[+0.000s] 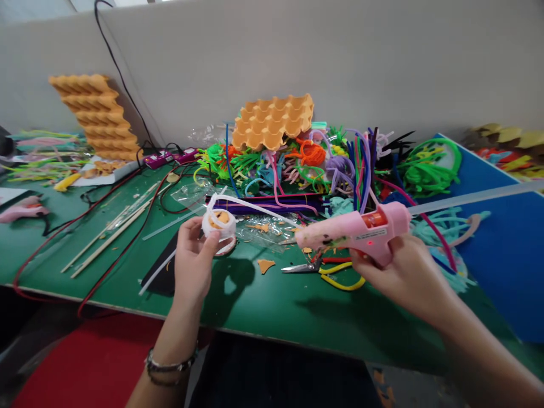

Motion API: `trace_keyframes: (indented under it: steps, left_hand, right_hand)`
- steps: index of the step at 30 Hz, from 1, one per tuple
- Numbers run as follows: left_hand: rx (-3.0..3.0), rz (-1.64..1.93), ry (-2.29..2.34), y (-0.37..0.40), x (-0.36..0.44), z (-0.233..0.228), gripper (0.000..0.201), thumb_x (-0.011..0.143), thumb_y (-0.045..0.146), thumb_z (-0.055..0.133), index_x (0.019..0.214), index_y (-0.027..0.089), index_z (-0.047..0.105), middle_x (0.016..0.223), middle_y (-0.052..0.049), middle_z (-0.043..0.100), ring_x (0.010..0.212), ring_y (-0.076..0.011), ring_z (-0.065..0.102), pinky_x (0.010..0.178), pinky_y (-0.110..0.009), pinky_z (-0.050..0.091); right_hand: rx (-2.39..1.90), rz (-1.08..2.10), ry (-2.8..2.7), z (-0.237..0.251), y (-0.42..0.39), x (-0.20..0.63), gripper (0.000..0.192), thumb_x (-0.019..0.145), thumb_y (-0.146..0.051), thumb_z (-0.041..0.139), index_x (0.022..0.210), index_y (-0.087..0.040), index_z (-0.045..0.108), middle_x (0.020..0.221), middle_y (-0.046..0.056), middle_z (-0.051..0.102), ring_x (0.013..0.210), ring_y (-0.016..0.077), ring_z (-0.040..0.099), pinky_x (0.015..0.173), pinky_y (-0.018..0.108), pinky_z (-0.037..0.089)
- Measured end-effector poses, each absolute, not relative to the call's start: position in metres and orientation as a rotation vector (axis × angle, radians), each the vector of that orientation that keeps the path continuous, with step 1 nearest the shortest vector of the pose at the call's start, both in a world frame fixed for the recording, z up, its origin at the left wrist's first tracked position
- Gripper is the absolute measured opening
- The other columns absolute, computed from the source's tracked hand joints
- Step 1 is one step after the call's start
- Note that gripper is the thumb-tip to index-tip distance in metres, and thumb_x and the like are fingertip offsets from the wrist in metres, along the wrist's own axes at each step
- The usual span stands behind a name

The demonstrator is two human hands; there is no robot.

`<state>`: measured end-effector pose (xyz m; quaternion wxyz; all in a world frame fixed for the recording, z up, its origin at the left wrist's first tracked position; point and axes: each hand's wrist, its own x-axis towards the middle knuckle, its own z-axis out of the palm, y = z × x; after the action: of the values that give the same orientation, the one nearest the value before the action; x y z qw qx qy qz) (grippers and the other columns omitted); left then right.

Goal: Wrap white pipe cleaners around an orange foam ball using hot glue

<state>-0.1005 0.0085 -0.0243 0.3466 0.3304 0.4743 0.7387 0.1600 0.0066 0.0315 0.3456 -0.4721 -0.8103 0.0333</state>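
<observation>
Fingers and thumb of my left hand (194, 255) grip a small round cup shape wrapped in white pipe cleaner (224, 225), with some orange-tan egg carton showing at its middle. A loose white end of the pipe cleaner stretches off to the right. My right hand (393, 260) is wrapped around the handle of a pink glue gun (352, 229), its red light lit and a long glue stick (476, 197) poking out of the back. The nozzle points left toward the wrapped piece, apart from it. Below the gun lie scissors (340, 272) with red and yellow handles.
Bundles of coloured pipe cleaners (276, 170) pile up at the back, under an orange egg carton (274, 122). Another carton (97, 116) leans at the left. Wooden sticks (114, 235), red cords and a second pink glue gun (23, 209) lie left. A blue board (488, 260) stands right.
</observation>
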Motion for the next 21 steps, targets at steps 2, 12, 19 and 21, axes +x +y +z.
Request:
trace_keyframes:
  steps: [2,12,19,21]
  left_hand:
    - [0.818,1.940,1.226,0.012,-0.102,-0.023,0.041,0.053,0.034,0.078,0.083,0.020,0.054,0.089,0.000,0.059,0.073,-0.0127,0.062,0.064,-0.027,0.058]
    - [0.749,1.982,1.125,0.051,-0.114,-0.022,0.044,0.053,0.036,0.078,0.086,0.024,0.051,0.098,-0.002,0.057,0.080,-0.0146,0.059,0.056,-0.023,0.055]
    - [0.827,1.952,1.166,0.059,-0.115,-0.035,0.042,0.056,0.041,0.076,0.085,0.024,0.050,0.098,-0.002,0.056,0.081,-0.0153,0.059,0.059,-0.027,0.055]
    - [0.848,1.952,1.177,0.059,-0.116,-0.037,0.040,0.058,0.041,0.075,0.085,0.024,0.050,0.100,-0.002,0.055,0.082,-0.0154,0.060,0.060,-0.028,0.056]
  right_hand:
    - [-1.240,0.078,-2.102,0.031,0.009,0.160,0.020,0.066,-0.019,0.045,0.050,-0.023,0.034,0.043,-0.004,0.038,0.034,0.0082,0.033,0.035,0.023,0.028]
    - [-1.231,0.290,-2.330,-0.019,0.050,0.161,0.018,0.079,-0.033,0.049,0.077,-0.019,0.061,0.075,0.007,0.063,0.069,0.0204,0.061,0.064,0.029,0.048]
    - [-1.279,0.352,-2.360,-0.054,0.058,0.160,0.028,0.085,-0.037,0.042,0.092,-0.017,0.062,0.092,0.011,0.065,0.090,0.0242,0.061,0.077,0.033,0.047]
    - [-1.288,0.352,-2.365,-0.054,0.059,0.160,0.027,0.084,-0.037,0.043,0.093,-0.017,0.060,0.092,0.011,0.065,0.088,0.0242,0.060,0.074,0.034,0.047]
